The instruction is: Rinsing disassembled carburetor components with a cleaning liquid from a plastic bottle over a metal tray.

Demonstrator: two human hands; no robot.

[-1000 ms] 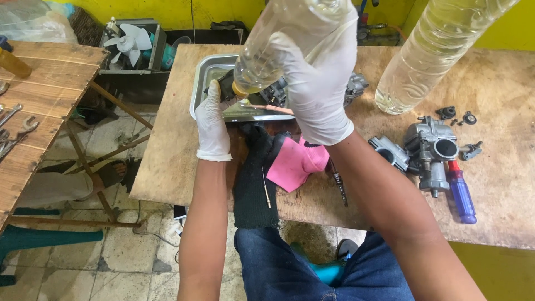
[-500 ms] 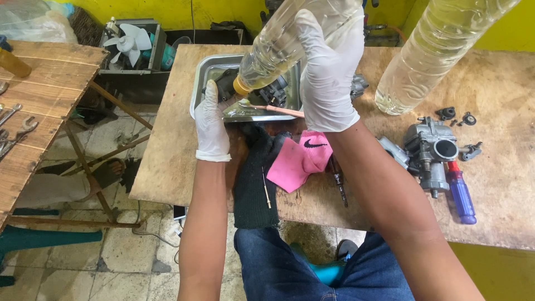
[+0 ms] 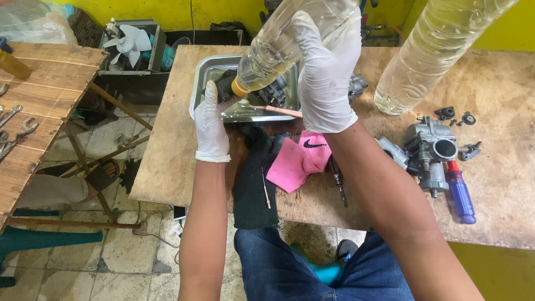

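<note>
Right hand [image 3: 326, 78], white-gloved, fingers wrapped around a clear plastic bottle of pale yellowish liquid [image 3: 278, 47], tilted neck-down over the rectangular steel tray [image 3: 202, 83] on the worn plywood counter [image 3: 167, 150]. Left hand [image 3: 210, 124], gloved, fingers closed on the tray's near rim. Dark carburetor part [image 3: 273, 92] lies in the tray under the bottle mouth. Pink cloth [image 3: 298, 159] just beside the tray.

Clear plastic bottle [image 3: 290, 39], part-filled with pale yellowish liquid, tilted neck-down over metal tray [image 3: 203, 78]; orange-yellow mouth low, just above dark part. Gripped round the body by white-gloved right hand [image 3: 326, 78]. Shallow rectangular steel tray resting on wooden bench, holding dark carburetor part [image 3: 273, 92]. White-gloved left hand [image 3: 210, 120] placed at tray's near left corner, fingers on part.
</note>
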